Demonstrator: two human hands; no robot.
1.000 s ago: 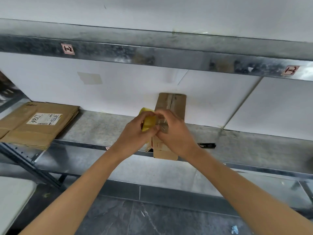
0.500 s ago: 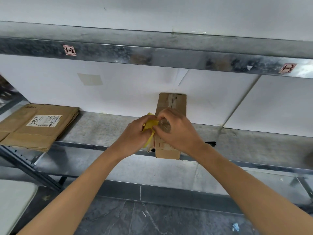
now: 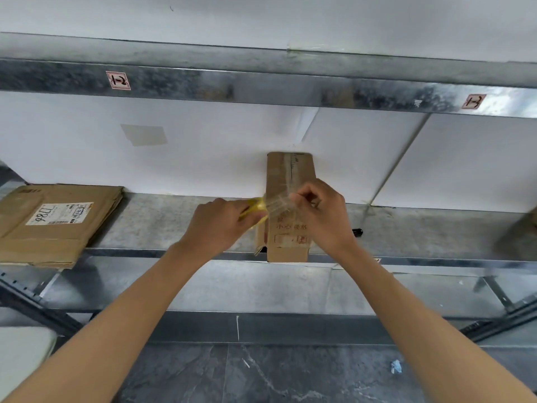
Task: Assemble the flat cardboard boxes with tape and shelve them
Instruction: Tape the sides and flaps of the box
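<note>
L hand [image 3: 220, 225] grips yellow roll [image 3: 253, 211] (tape?); R hand [image 3: 322, 216] pinches strip [image 3: 277, 202] over box [image 3: 290, 238].

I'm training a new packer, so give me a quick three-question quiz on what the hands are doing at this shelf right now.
1. True or false: the left hand grips the yellow tape roll.
2. Which hand pinches the free end of the clear tape? A left, B the right hand, C neither.
3. Fill in: the flat cardboard lies on the shelf to the ____ of the narrow box.

Key: 1 true; 2 B; 3 left.
</note>
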